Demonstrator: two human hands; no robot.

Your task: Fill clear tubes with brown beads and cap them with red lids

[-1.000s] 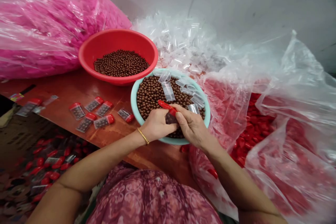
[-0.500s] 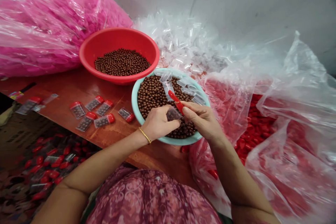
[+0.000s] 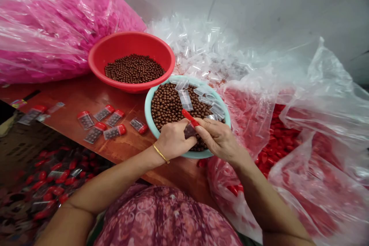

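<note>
The left hand [image 3: 173,141] is closed around a small clear plastic tube [image 3: 189,131], and the right hand [image 3: 219,140] pinches a red cap [image 3: 188,117] above the pale teal bowl [image 3: 148,113] of brown balls [image 3: 170,107].

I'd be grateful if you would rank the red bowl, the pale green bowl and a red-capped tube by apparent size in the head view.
1. The red bowl and the pale green bowl look alike; nearness to the camera leaves their order unsure.
2. The red-capped tube is smallest.
</note>
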